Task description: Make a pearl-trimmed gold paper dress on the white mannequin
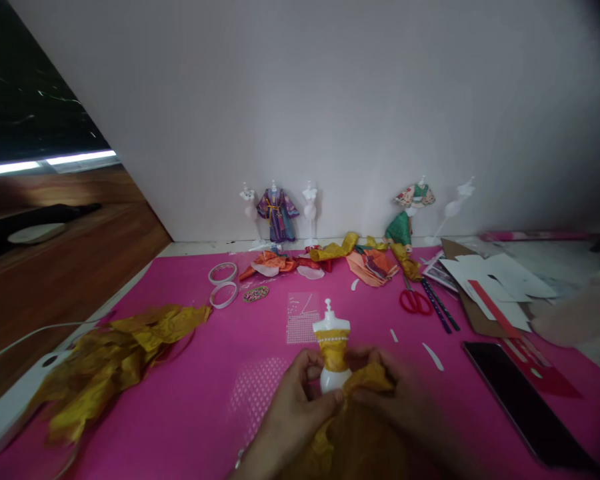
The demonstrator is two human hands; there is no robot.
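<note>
The left hand (300, 393) reaches up from the near edge and sits just left of the small white mannequin (334, 381), its forearm slanting inward and its wrist nearly straight. Its forefinger bends round beside the mannequin's waist, while the thumb stretches across the front of the hips to the edge of a gold cloth (365, 430). The right hand (395, 393) comes in from the other side, just right of the mannequin, palm turned inward; thumb and fingers close on a bunched fold of that cloth beside the hip. The mannequin stands upright between the two hands, wearing a gold bodice (333, 353) with a row of pearls (333, 339) near its top.

The mannequin's lower end is hidden behind fingers and fabric, and so are most of the left hand's further fingertips; whether they press on it I cannot tell. The gold cloth runs out of view below the mannequin, its lower part dark and soft in focus. The right forearm is blurred too. Left of the mannequin, a clear patterned sheet (257, 387) is partly covered by the left forearm. Beyond and right of the mannequin, the red scissors (415, 301) show their handles, blades largely hidden. A pale shape (575, 310) far right of the mannequin is too blurred to identify.
</note>
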